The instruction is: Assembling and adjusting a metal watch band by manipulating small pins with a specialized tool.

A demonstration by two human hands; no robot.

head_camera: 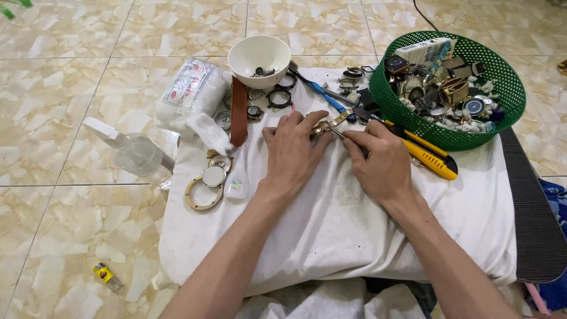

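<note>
My left hand (292, 150) lies palm down on the white cloth (331, 218) and pins a gold-coloured watch with a metal bracelet (328, 124) under its fingertips. My right hand (381, 159) is closed on a thin metal tool (339, 134) whose tip touches the watch next to the left fingers. Both forearms reach in from the bottom edge.
A green mesh basket (508, 82) of watches and parts sits at the right, with a yellow utility knife (428, 155) beside it. A white bowl (258, 53), brown strap (238, 111), blue-handled tool (328, 97), cotton bag (192, 88), clear bottle (133, 150) and watch rings (204, 192) lie around.
</note>
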